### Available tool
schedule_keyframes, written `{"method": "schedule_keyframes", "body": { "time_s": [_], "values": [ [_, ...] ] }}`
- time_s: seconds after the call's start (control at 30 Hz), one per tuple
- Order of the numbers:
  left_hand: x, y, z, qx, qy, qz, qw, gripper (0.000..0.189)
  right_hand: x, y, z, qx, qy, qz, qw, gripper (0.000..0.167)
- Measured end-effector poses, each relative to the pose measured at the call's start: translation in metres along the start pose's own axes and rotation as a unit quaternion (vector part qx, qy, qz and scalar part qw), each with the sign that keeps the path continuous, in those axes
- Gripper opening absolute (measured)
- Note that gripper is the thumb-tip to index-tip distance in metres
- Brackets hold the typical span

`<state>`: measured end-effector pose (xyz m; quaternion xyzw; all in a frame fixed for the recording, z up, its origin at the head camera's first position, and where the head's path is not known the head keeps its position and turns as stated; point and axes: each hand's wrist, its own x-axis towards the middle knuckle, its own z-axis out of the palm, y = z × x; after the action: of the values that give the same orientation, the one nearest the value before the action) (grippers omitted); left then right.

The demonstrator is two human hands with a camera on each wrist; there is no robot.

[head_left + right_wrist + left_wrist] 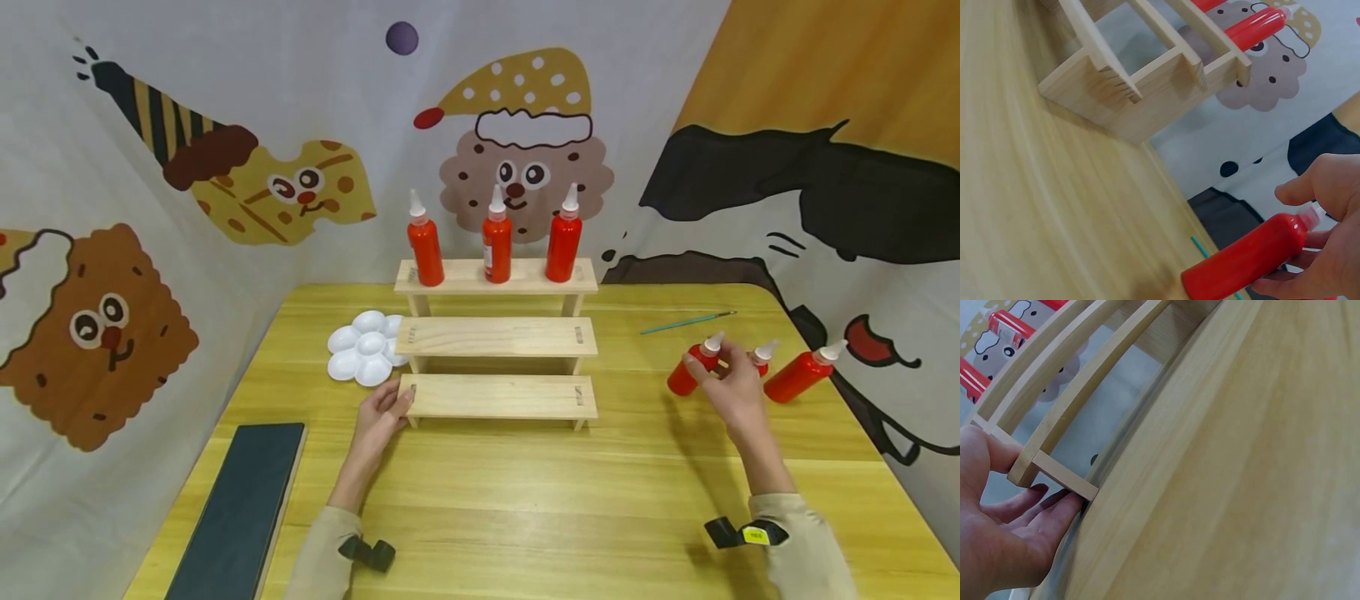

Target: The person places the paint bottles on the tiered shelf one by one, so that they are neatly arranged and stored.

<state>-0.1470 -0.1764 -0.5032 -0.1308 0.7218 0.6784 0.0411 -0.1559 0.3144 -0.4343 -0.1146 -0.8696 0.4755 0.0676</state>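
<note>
A three-step wooden display rack (pixel 495 396) stands on the table. My left hand (pixel 381 412) grips the left end of its lowest step. In the left wrist view the thumb (pixel 1004 453) lies against the step's end, and fingertips reach the leg below. Over at the right, my right hand (pixel 731 387) is around the upper part of a red squeeze bottle (pixel 682 377) with a white nozzle. The right wrist view shows the thumb (pixel 1300 189) apart from this bottle (pixel 1244 259), with the other fingers behind and beside it. Two more red bottles (pixel 798 377) stand just right of that hand, one partly hidden.
Three red bottles (pixel 497 250) line the rack's top step. A white flower-shaped paint palette (pixel 371 343) lies left of the rack, and a teal paintbrush (pixel 682 323) lies at the back right. A dark flat board (pixel 238 508) is at the front left. Printed cloth (pixel 315 75) hangs behind.
</note>
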Motion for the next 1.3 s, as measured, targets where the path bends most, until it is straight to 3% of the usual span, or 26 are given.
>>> {"method": "schedule_keyframes", "body": {
  "time_s": [0.13, 0.53, 0.9, 1.3],
  "values": [
    [-0.001, 0.001, 0.000, -0.002, 0.000, 0.001, 1.0000, 0.048, -0.001, 0.007, 0.002, 0.002, -0.007, 0.011, 0.9999, 0.071],
    [-0.003, 0.000, 0.001, -0.007, -0.001, 0.004, 1.0000, 0.050, -0.001, 0.019, 0.014, 0.007, -0.017, 0.020, 0.9996, 0.063],
    [0.000, -0.002, 0.001, -0.004, 0.001, -0.003, 1.0000, 0.048, -0.003, 0.022, 0.017, 0.007, -0.053, -0.019, 0.9984, 0.063],
    [0.001, -0.003, 0.000, -0.009, -0.001, 0.000, 1.0000, 0.048, -0.008, 0.002, 0.018, -0.013, -0.026, -0.090, 0.9955, 0.055]
  ]
}}
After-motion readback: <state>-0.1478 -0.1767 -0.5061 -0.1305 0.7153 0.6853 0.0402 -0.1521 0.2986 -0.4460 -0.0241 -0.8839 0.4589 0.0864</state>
